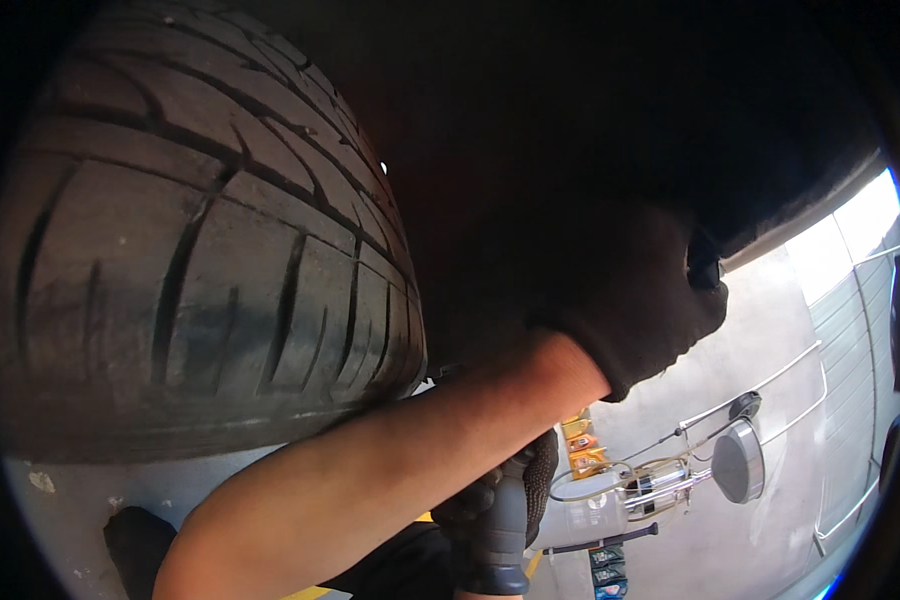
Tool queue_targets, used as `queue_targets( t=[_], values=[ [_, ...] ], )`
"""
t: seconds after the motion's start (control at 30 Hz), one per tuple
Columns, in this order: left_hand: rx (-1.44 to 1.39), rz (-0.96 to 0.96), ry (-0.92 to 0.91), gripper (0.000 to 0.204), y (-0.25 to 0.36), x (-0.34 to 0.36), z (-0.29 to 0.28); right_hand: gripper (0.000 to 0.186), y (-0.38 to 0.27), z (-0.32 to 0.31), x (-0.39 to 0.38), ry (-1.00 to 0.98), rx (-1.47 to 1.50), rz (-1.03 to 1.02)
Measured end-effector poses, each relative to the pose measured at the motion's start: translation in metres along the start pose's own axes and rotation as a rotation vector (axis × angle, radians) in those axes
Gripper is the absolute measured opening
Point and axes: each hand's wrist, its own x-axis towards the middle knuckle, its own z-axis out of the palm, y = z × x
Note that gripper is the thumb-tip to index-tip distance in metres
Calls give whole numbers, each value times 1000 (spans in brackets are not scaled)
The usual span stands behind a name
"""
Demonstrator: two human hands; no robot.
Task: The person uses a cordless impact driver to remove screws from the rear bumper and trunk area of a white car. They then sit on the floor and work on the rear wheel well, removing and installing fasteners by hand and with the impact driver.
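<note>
My left forearm reaches from the lower left across to the right, below the tire. My left hand, in a black glove, is closed at the edge of a dark wheel well. A small shiny black part shows by its fingers; what it grips is mostly hidden in shadow. A large black tire with worn, grooved tread fills the left. Below my left forearm, my right hand, also gloved, is partly hidden. It is closed around a dark grey cylindrical thing, whose kind I cannot make out.
A pale fender edge curves along the right. Beyond stand a piece of equipment with a white tank and a round metal pan, and several colourful packages. Grey floor shows at the lower left.
</note>
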Motion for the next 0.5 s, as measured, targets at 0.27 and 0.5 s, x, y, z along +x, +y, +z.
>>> queue_targets(
  t=[0.27,0.5],
  values=[
    [-128,60,89,24,-10,0,14,37,-9,-10,2,179,-147,87],
    [-289,29,4,24,-11,-11,6,37,-1,-15,5,161,-11,114]
  ],
)
